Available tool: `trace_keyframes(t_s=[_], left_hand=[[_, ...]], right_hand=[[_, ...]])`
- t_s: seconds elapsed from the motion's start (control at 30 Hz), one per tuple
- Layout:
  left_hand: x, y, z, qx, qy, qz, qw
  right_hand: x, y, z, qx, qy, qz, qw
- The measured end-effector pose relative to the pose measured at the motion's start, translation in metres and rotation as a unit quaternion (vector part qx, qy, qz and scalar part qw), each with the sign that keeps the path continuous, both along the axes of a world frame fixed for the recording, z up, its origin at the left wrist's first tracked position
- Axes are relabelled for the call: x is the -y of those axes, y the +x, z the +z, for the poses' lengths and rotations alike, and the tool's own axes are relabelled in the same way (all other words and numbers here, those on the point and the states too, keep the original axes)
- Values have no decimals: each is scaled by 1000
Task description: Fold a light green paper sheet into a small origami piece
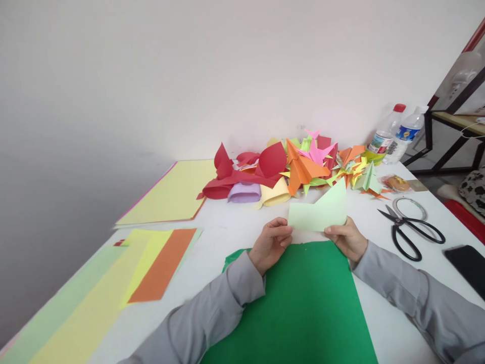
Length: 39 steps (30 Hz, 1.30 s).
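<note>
A folded sheet of pale green paper (317,214) is held up between my two hands, with a pointed flap rising at its right end. My left hand (272,241) pinches its lower left corner between thumb and fingers. The lower right edge is gripped by my right hand (347,238), thumb in front and fingers mostly hidden behind. Below both hands, a large green sheet (303,303) lies on the white table (182,268).
Folded paper shapes, among them an orange one (302,169), are heaped by the wall. Paper sheets (166,194) and an orange strip (164,265) lie left. On the right are scissors (405,227), a tape roll (409,206), a black phone (468,265) and two bottles (407,134).
</note>
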<state>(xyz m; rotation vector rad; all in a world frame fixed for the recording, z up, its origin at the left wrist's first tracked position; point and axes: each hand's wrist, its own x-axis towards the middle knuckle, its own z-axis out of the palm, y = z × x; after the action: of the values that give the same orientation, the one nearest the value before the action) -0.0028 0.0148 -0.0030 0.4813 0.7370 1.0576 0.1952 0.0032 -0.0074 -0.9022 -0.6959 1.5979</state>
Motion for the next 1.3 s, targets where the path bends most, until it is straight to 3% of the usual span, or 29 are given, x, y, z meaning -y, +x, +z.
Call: trace_keyframes(t_s=[0.4,0.9,1.03,1.13,1.23,1.3], left_hand=[[-3,-6,0,64,-12,5,998],[2,-2,2,26,34,-26,999],[1,-2,2,27,46,-35,998],[1,-2,2,31,45,-47,997],[2,-2,3,29,44,-55,997],[2,-2,3,17,43,-53,998]], right_hand=[[-3,3,1,-14,18,-5,1000],[0,2,0,-16,12,-5,1000],[2,-3,-5,13,74,-18,997],[1,-1,-13,109,114,-28,987],[0,7,-15,198,199,-35,959],[2,12,-13,239,263,9,935]])
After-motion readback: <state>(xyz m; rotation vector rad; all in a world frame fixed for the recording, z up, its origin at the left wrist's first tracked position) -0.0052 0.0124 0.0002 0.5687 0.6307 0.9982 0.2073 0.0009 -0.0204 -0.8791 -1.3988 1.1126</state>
